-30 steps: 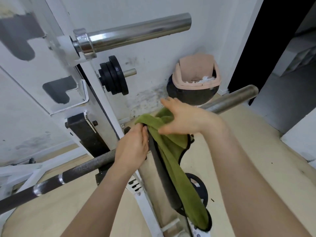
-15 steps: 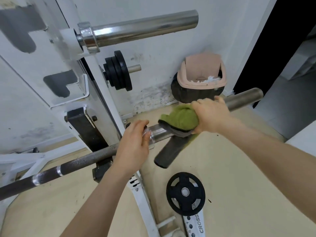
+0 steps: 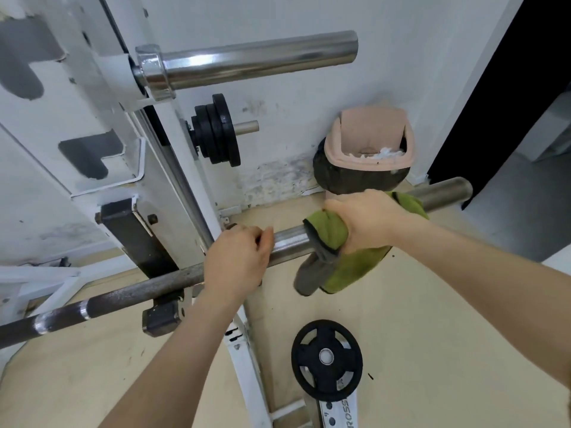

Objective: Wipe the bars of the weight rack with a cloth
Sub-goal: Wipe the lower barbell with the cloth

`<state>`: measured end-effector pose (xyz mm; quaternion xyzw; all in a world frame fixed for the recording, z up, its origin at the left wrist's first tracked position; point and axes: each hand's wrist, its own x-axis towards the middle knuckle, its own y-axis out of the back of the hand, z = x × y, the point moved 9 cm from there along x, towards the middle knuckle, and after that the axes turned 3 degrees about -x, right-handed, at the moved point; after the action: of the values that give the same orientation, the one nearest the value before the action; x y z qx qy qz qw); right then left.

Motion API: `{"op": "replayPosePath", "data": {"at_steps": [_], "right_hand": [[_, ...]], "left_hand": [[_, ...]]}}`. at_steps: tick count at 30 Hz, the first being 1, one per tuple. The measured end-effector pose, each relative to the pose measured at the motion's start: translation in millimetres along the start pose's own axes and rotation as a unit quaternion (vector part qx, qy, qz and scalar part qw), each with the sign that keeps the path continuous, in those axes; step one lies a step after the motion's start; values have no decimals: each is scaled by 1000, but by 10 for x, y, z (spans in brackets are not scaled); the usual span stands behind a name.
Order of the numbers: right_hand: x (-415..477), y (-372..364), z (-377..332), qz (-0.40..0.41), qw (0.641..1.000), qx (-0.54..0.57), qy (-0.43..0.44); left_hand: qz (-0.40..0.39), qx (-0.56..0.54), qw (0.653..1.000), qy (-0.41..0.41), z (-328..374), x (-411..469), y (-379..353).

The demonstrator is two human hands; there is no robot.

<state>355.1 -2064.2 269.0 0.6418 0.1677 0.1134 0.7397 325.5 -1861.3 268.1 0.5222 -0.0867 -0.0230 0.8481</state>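
A long barbell (image 3: 129, 293) lies across the white weight rack (image 3: 154, 168), dark and knurled at left, with a smooth steel sleeve (image 3: 445, 193) at right. My left hand (image 3: 238, 261) grips the bar where the sleeve begins. My right hand (image 3: 367, 220) grips a green cloth (image 3: 349, 270) wrapped round the sleeve, about two thirds of the way toward its end. The cloth's loose end hangs below the bar. A second chrome bar (image 3: 256, 58) rests higher on the rack.
Small black plates (image 3: 216, 134) sit on a peg of the rack. A black plate (image 3: 327, 359) rests low by the rack's foot. A pink-lidded bin (image 3: 367, 146) stands against the wall. A dark doorway opens at right.
My right hand has slid the cloth outward along the sleeve, away from my left hand, which keeps its grip on the bar.
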Motion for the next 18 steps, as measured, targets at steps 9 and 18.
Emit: {"op": "replayPosePath", "data": {"at_steps": [9, 18], "right_hand": [[156, 120, -456, -179, 982, 64, 15], [210, 129, -716, -37, 995, 32, 84]], "left_hand": [[94, -75, 992, -27, 138, -312, 409], [-9, 111, 994, 21, 127, 122, -40]]}}
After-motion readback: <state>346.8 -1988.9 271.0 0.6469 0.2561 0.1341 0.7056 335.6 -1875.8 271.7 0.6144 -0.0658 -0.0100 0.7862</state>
